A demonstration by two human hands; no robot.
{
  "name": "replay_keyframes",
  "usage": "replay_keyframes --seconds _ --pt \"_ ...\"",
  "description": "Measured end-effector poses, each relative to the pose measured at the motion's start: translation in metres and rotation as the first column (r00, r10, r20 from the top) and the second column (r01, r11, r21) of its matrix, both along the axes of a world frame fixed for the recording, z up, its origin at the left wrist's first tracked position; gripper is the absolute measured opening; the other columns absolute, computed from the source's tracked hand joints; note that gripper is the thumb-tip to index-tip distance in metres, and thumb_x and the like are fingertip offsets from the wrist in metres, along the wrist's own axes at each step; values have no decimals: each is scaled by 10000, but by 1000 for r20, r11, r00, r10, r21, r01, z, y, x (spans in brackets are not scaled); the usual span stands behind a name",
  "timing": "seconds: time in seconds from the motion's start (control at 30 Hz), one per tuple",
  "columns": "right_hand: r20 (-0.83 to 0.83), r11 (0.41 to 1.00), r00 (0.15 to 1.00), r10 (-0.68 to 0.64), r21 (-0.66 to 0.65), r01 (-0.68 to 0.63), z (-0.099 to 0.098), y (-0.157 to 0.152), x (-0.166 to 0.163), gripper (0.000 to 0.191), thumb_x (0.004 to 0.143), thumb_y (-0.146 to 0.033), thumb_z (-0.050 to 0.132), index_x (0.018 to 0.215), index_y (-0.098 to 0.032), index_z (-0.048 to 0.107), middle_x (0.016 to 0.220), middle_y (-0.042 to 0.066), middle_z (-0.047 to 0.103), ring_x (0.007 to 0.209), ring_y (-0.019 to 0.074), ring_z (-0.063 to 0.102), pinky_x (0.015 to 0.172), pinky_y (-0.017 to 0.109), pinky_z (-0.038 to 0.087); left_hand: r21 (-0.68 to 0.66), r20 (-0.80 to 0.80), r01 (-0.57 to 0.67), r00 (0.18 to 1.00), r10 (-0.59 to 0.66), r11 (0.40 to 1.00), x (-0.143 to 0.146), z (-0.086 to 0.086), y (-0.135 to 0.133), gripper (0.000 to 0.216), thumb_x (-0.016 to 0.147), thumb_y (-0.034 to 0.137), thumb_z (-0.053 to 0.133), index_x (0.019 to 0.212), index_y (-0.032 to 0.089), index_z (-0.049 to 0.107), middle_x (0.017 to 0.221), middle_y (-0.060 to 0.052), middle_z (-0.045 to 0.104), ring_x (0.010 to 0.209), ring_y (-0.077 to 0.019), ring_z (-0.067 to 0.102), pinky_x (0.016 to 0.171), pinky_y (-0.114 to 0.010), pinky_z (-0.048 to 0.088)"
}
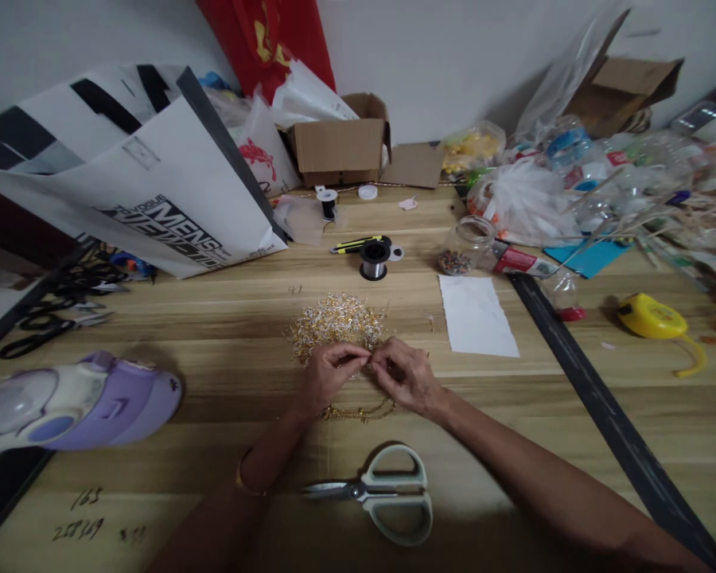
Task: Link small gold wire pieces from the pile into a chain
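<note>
A cluttered craft workshop: gold findings (339,318) heaped just beyond my left hand (329,376) and right hand (409,382), scissors (387,495) nearer me on the wooden counter (215,342), wire spool (373,260), bead jar (466,247) and cardboard box (340,147) farther back.

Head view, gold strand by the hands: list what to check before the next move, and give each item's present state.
1. Grip: left hand and right hand pinch a small gold piece between fingertips: ok.
2. Loose pile of small gold pieces lies just beyond the fingers: ok.
3. Gold beaded strand on the wooden table, under the wrists, free of tangles: cannot tell.
4. Grey-handled scissors lie shut, but the blades point at the left forearm: not ok.
5. Spool of clear thread stands beyond the pile; loose end: cannot tell.
</note>
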State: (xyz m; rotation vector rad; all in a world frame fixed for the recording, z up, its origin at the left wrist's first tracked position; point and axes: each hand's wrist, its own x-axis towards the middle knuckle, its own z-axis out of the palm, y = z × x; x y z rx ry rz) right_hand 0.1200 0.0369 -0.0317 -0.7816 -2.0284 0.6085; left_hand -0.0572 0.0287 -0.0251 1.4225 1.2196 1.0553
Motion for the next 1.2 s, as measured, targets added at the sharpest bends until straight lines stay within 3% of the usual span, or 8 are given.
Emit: replay_keyframes --seconds 0.33,0.6,1.2 --pt "5 1000 1000 -5 -1 5 1 0 -1 61 857 -152 511 816 -196 525 726 30 565 645 138 536 574 252 428 149 -62 15 998 -6 989 1 0 -2 82 739 197 655 769 175 728 792 -54 726 721 -156 660 685 -237 505" --pt "4 1000 1000 -6 -15 6 3 0 -1 64 870 -163 505 817 -187 530 730 35 565 647 139 531 574 253 414 99 -68 -16 997 22 995 3 4 -3 59 717 184 668 743 160 715 738 -47 714 681 -151 651 651 -229 499" --pt "30 998 999 -34 -53 36 2 1 0 98 890 -196 506 802 -187 548 710 23 564 616 126 513 565 242 393 217 -104 -10 994 34 976 2 -1 -3 93 773 200 634 783 155 714 780 -59 724 712 -156 670 660 -232 523"
